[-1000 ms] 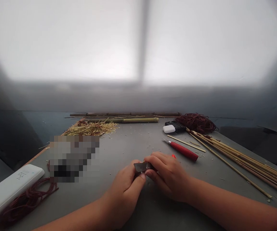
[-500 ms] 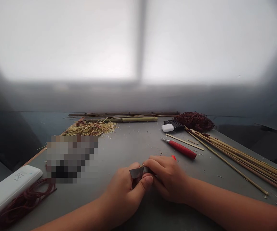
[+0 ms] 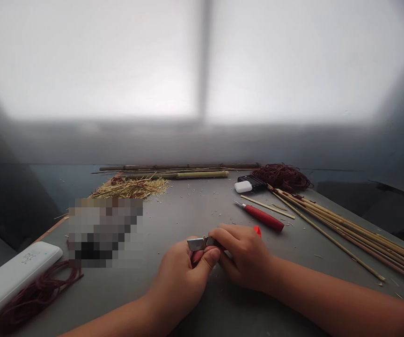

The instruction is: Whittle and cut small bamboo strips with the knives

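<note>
- Blade (image 3: 195, 244), lower centre of frame: re-angled since the earlier frame, face now catching light; this suggests an adjusted angle against the pale sliver (image 3: 204, 238) at its right end
- Right hand (image 3: 246, 255): closed around the blade's dark end
- Left hand (image 3: 182, 271): curled closed beneath the blade; anything gripped inside is hidden
- Red-handled tool (image 3: 263, 217): right of centre, apart from both hands
- Sticks (image 3: 349, 231): far right
</note>
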Tool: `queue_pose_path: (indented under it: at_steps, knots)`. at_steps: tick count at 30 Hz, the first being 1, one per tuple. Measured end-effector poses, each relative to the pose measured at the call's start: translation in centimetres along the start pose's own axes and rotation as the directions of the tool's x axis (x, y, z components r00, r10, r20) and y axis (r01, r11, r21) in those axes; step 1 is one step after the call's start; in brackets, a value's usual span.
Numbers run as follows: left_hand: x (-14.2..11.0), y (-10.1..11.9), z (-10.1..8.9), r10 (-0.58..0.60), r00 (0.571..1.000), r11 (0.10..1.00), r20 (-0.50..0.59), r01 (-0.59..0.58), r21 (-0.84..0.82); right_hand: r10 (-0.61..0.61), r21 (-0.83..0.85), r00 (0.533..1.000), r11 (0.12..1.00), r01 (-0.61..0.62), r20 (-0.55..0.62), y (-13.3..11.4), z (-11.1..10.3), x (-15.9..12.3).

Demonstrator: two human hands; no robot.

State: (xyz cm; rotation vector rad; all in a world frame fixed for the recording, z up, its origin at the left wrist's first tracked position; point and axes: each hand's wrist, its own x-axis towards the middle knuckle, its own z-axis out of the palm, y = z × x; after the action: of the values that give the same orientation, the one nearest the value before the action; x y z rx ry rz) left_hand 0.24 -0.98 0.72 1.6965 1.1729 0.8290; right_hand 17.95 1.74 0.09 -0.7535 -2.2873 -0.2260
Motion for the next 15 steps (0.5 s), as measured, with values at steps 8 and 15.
queue_pose_path:
  at_steps: [8,15]
  knots:
    - [0.4,-0.1,0.0,-0.091,0.992,0.995,-0.085,0.087,-0.055,0.039,-0.055,0.997,0.998,-0.042,-0.064,0.4,0.4,0.1]
    - [0.4,-1.0,0.0,0.068,0.998,0.996,0.010,-0.067,-0.064,0.012,0.088,1.000,0.996,-0.013,0.014,0.4,0.3,0.3]
